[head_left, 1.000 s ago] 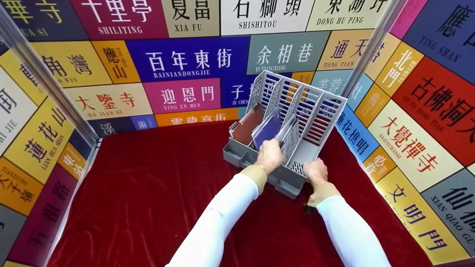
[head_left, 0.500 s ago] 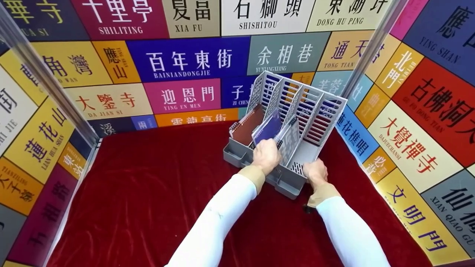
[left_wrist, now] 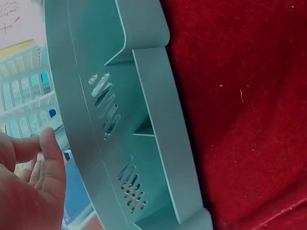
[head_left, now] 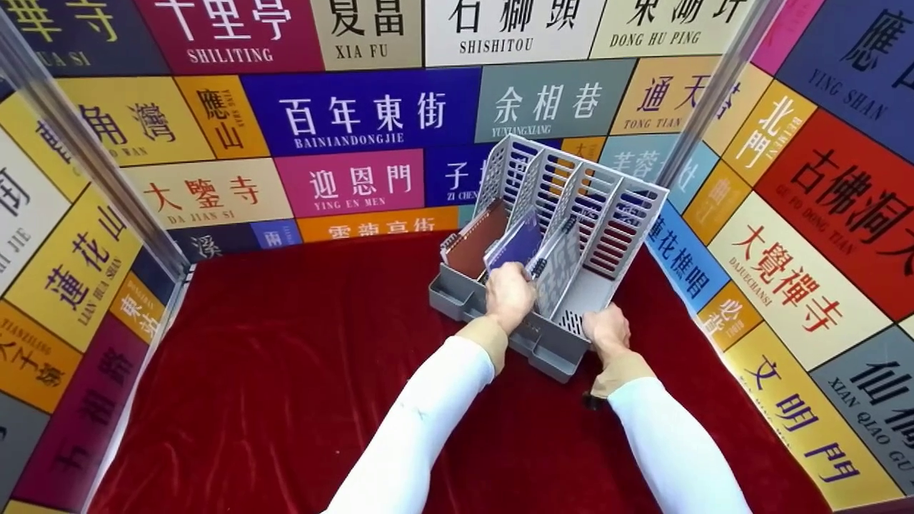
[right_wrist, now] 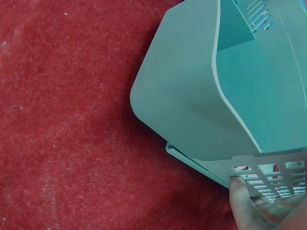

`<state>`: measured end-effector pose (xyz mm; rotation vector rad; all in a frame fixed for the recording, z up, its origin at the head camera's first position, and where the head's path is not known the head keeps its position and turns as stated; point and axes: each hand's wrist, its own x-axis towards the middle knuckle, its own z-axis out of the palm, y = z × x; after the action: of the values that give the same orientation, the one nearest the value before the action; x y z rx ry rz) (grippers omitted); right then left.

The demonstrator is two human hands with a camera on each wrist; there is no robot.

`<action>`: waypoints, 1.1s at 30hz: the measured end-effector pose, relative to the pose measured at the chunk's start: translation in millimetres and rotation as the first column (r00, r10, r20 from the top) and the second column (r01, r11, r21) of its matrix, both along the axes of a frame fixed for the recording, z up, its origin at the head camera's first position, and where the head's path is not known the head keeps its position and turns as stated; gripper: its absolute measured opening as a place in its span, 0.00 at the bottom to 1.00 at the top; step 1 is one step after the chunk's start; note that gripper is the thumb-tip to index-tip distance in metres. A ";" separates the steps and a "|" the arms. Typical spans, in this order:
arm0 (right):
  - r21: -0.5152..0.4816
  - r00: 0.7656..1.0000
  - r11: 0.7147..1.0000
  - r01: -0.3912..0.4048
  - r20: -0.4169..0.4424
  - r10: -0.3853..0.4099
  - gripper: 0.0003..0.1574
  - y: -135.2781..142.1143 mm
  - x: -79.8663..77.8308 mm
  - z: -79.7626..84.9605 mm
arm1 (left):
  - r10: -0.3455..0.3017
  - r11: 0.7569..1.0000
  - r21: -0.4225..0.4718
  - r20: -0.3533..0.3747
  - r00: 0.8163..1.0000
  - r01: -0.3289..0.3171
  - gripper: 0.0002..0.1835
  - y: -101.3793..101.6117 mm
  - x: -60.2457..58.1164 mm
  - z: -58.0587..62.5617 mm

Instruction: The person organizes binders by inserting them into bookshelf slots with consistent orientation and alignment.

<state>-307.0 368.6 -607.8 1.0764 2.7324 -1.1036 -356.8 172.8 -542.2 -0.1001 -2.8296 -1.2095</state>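
A grey slotted desktop file rack stands tilted toward the back right of the red cloth. In its compartments lean a brown spiral notebook, a blue-purple notebook and a grey patterned spiral notebook. My left hand is at the front of the blue-purple notebook, close to the grey one, fingers bent. In the left wrist view its thumb nears the forefinger; whether a notebook is between them is unclear. My right hand grips the rack's right side, with fingers on the slotted wall.
Low trays run along the rack's front. The rightmost compartment shows its bare floor. Red cloth covers the surface, and colourful sign-printed panels with metal corner posts enclose the back and sides.
My left hand has shifted slightly left, away from the grey notebook, uncovering more of its lower edge and black spiral. My right hand and the rack stay in place.
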 end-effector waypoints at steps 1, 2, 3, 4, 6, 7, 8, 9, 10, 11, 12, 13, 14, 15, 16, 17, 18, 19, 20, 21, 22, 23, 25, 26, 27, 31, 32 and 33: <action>0.004 1.000 1.000 0.000 0.001 0.000 0.31 0.6 -0.2 0.2 | 0.012 1.000 0.008 0.010 1.000 -0.012 0.03 -0.6 -1.2 -0.4; 0.009 1.000 1.000 -0.003 0.001 0.003 0.31 0.9 0.1 0.7 | 0.024 1.000 0.017 0.016 1.000 -0.025 0.04 -0.9 -2.0 -0.9; 0.007 1.000 1.000 -0.003 0.004 0.003 0.31 1.1 0.0 0.9 | 0.034 0.999 0.022 0.025 0.999 -0.035 0.04 -1.1 -2.6 -1.2; 0.009 1.000 1.000 -0.004 0.006 0.004 0.31 1.2 0.1 0.8 | 0.044 0.999 0.025 0.036 0.998 -0.045 0.05 -1.1 -3.2 -1.2; 0.009 1.000 1.000 -0.005 0.012 0.005 0.31 1.0 -0.1 0.3 | 0.071 0.996 0.046 0.060 0.996 -0.074 0.05 -0.9 -3.7 -1.4; 0.011 1.000 1.000 -0.005 0.014 0.005 0.31 0.8 -0.1 0.0 | 0.086 0.994 0.063 0.078 0.993 -0.091 0.05 -0.7 -4.1 -1.5; 0.012 1.000 1.000 -0.005 0.016 0.005 0.31 0.6 0.1 -0.2 | 0.106 0.990 0.082 0.106 0.989 -0.115 0.05 -0.7 -4.5 -1.5; 0.011 1.000 1.000 -0.004 0.018 0.004 0.31 0.3 0.2 -0.6 | 0.123 0.985 0.102 0.138 0.983 -0.138 0.05 -0.6 -5.2 -1.5; 0.013 1.000 1.000 -0.004 0.016 0.004 0.31 -0.2 0.1 -0.7 | 0.137 0.979 0.124 0.171 0.976 -0.159 0.05 -0.5 -5.7 -1.4; 0.011 1.000 1.000 -0.005 0.016 0.005 0.31 -0.6 0.3 -1.0 | 0.149 0.972 0.149 0.202 0.968 -0.181 0.04 -0.6 -6.1 -1.1; 0.014 1.000 1.000 -0.006 0.012 0.006 0.31 -1.1 0.4 -0.9 | 0.158 0.965 0.170 0.229 0.960 -0.200 0.04 -0.8 -6.5 -0.7; 0.016 1.000 1.000 -0.006 0.009 0.006 0.30 -1.4 0.3 -1.0 | 0.165 0.959 0.187 0.250 0.954 -0.214 0.04 -1.1 -6.7 -0.3; 0.017 1.000 1.000 -0.008 0.006 0.007 0.30 -1.7 0.0 -1.2 | 0.165 0.953 0.204 0.267 0.950 -0.223 0.04 -1.5 -7.0 0.1; 0.016 1.000 1.000 -0.008 0.002 0.008 0.30 -2.1 -0.2 -1.1 | 0.162 0.950 0.215 0.277 0.947 -0.225 0.04 -1.8 -7.3 0.2; 0.017 1.000 1.000 -0.009 -0.002 0.009 0.30 -2.3 -0.4 -1.0 | 0.156 0.947 0.228 0.286 0.946 -0.225 0.04 -1.9 -7.4 0.2; 0.020 1.000 1.000 -0.008 -0.005 0.008 0.29 -2.1 -0.5 -1.1 | 0.154 0.944 0.237 0.292 0.944 -0.227 0.04 -2.2 -7.5 0.2; 0.022 1.000 1.000 -0.005 -0.009 0.006 0.29 -1.8 -0.8 -0.9 | 0.150 0.943 0.244 0.297 0.943 -0.227 0.05 -2.3 -7.5 0.0; 0.024 1.000 1.000 -0.003 -0.011 0.003 0.29 -1.3 -0.8 -1.0 | 0.144 0.942 0.251 0.301 0.943 -0.224 0.06 -2.3 -7.4 -0.1; 0.024 1.000 1.000 -0.002 -0.012 0.003 0.29 -0.7 -0.8 -0.8 | 0.137 0.940 0.261 0.303 0.943 -0.220 0.07 -2.1 -7.3 -0.3; 0.022 1.000 1.000 0.001 -0.010 -0.001 0.29 -0.2 -0.6 -0.3 | 0.131 0.939 0.268 0.305 0.943 -0.217 0.07 -1.9 -6.9 -0.5; 0.023 1.000 1.000 0.000 -0.009 0.000 0.29 -0.3 -0.8 -0.2 | 0.122 0.938 0.276 0.306 0.944 -0.211 0.08 -2.8 -6.4 -0.9; 0.023 1.000 1.000 -0.001 -0.007 0.002 0.30 -0.4 -1.2 -0.3 | 0.113 0.938 0.280 0.304 0.946 -0.202 0.08 -3.9 -5.8 -1.1; 0.023 1.000 1.000 -0.002 -0.005 0.002 0.31 -0.4 -1.8 -0.2 | 0.088 0.939 0.295 0.294 0.952 -0.178 0.08 -6.2 -4.5 -1.5; 0.023 1.000 1.000 -0.003 -0.003 0.003 0.31 -0.5 -2.0 -0.2 | 0.078 0.942 0.293 0.285 0.955 -0.164 0.08 -7.8 -3.7 -1.7; 0.022 1.000 1.000 -0.004 -0.002 0.004 0.31 -0.5 -2.0 -0.2 | 0.067 0.947 0.285 0.275 0.959 -0.148 0.08 -9.6 -2.9 -1.8; 0.024 1.000 1.000 -0.008 0.003 0.007 0.31 0.4 -1.8 -0.6 | 0.026 0.977 0.204 0.200 0.979 -0.068 0.06 -20.6 0.9 -2.2; 0.023 1.000 1.000 -0.007 0.007 0.007 0.31 0.4 -1.6 -0.4 | 0.014 0.984 0.174 0.172 0.985 -0.044 0.06 -24.2 1.8 -2.5; 0.025 1.000 1.000 -0.010 0.009 0.010 0.31 0.7 -1.4 -0.2 | 0.002 0.988 0.149 0.147 0.989 -0.024 0.06 -28.0 2.9 -2.9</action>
<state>-308.3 369.4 -608.0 1.0665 2.7489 -1.0645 -354.0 144.7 -545.1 0.0152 -2.8410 -1.4812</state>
